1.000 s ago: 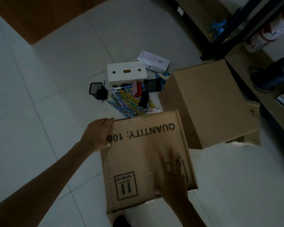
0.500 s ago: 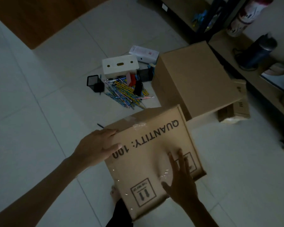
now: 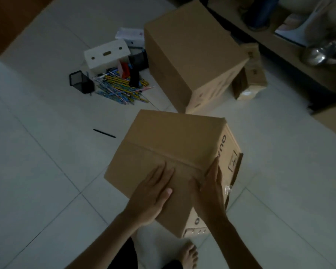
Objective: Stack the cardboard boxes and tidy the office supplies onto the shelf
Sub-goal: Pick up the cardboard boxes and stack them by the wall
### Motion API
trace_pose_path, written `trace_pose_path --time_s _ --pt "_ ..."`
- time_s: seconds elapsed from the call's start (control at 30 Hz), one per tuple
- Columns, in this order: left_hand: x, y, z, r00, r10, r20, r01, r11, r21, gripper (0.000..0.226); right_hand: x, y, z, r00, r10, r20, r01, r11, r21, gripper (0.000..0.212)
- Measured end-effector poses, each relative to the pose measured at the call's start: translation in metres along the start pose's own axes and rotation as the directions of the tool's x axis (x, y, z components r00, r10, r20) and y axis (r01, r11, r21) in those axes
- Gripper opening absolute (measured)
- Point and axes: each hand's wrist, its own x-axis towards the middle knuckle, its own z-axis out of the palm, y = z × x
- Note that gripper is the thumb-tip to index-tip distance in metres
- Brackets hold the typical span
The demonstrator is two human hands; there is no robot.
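Dimly lit floor scene. Cardboard box (image 3: 169, 144) sits centre foreground, just in front of the person and tilted corner-on to the camera. It is plain brown, with a flap seam running across its upper face. Its right side carries black print reading "QUA", with a framed symbol below.

Left hand (image 3: 153, 193) lies flat on the upper face, fingers straight. Right hand (image 3: 211, 187) presses the right edge, fingers extended, not curled.

Larger box (image 3: 192, 55) stands beyond it on the tiles. Near that are a pile of pencils (image 3: 120, 88) and a mesh cup (image 3: 80, 81).

The rest of the print is hidden by the right hand. The box's underside is out of sight, so I cannot tell whether it touches the floor. The shelf (image 3: 279, 45) is cut off at the upper right, its contents blurred.
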Motion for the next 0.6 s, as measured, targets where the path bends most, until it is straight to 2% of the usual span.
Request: trace_pose_path --time_s 0.1,0.2,0.27,0.37,0.47,0.6 --pt "0.014 -0.004 0.018 0.998 -0.064 0.027 0.061 0.993 0.1 0.068 -0.013 0.039 -0.015 0.996 -0.004 -0.086 0.007 0.999 0.031 0.074" --pt "0.027 -0.018 0.026 0.979 -0.187 0.085 0.166 0.964 0.208 0.067 -0.017 0.075 -0.033 0.98 0.192 -0.049 -0.193 0.981 -0.023 0.068" --pt "0.039 -0.026 0.026 0.968 -0.237 0.087 0.206 0.94 0.273 0.077 -0.013 0.097 -0.041 0.961 0.276 -0.019 -0.277 0.958 -0.074 0.067" --pt "0.057 -0.033 0.024 0.956 -0.284 0.077 0.242 0.907 0.344 0.099 -0.002 0.125 -0.045 0.949 0.313 -0.019 -0.314 0.947 -0.071 0.064" --pt "0.073 -0.032 0.027 0.947 -0.317 0.055 0.287 0.909 0.301 0.112 0.006 0.155 -0.041 0.939 0.343 -0.019 -0.344 0.935 -0.092 0.065" --pt "0.081 -0.024 0.031 0.941 -0.337 0.033 0.315 0.907 0.278 0.114 0.003 0.176 -0.032 0.915 0.402 0.026 -0.399 0.913 -0.083 0.071"
